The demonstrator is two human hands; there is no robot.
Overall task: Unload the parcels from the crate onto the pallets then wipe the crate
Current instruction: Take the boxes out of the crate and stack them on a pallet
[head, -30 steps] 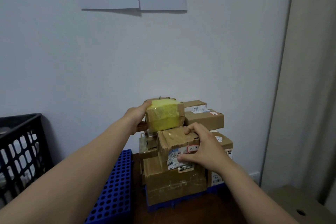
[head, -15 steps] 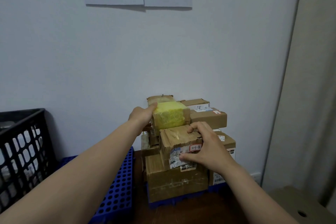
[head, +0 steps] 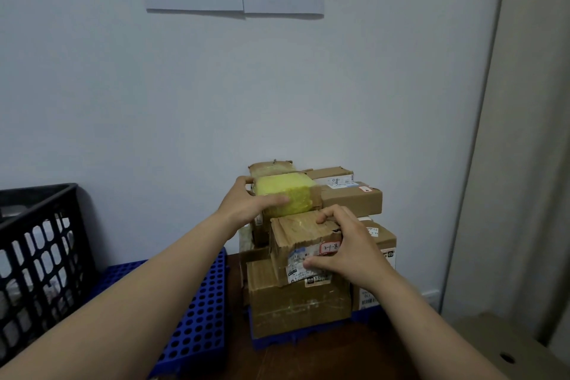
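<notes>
The black plastic lattice crate stands far left beside a blue perforated plastic pallet. The left hand clasps a yellow-taped cardboard parcel atop the stack. The right hand grips a crumpled brown cardboard parcel marked 3-1-8, resting on a larger brown box. Slick tape and soft, dented corners could, I judge, let either of the 2 parcels slide and topple the uneven pile
</notes>
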